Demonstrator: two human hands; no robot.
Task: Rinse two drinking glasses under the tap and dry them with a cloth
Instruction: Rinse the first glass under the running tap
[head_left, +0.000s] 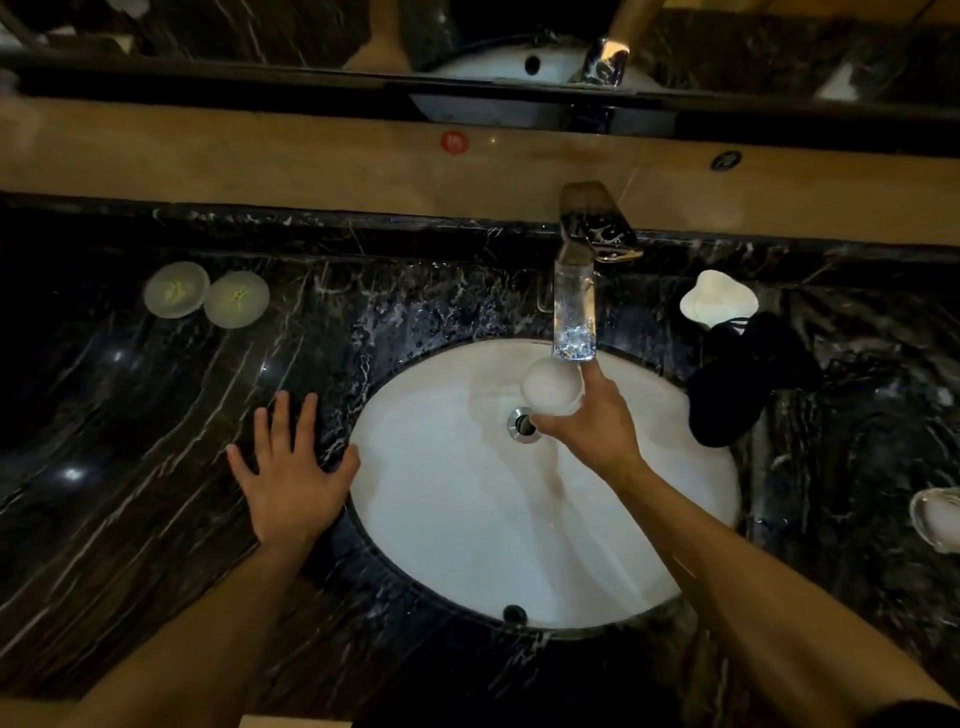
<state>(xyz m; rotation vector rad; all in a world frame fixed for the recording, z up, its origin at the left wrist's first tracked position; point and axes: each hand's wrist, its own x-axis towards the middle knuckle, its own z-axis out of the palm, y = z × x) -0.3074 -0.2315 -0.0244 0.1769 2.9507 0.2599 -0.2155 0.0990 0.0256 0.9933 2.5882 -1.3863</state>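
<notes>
My right hand (592, 421) grips a clear drinking glass (551, 388) over the white basin (447, 509), just above the drain. The glass's mouth faces up and sits right under the tip of the chrome tap (574, 312); its inside looks frothy white. My left hand (291, 467) lies flat with fingers spread on the black marble counter (130, 441), at the basin's left rim, holding nothing. A second clear glass object (937, 519) shows at the right edge, partly cut off. A dark cloth (753, 384) lies right of the basin.
Two pale round discs (176, 288) (236, 300) sit side by side at the back left of the counter. A white crumpled item (719, 304) rests behind the dark cloth. A wooden ledge (260, 166) and a mirror run along the back.
</notes>
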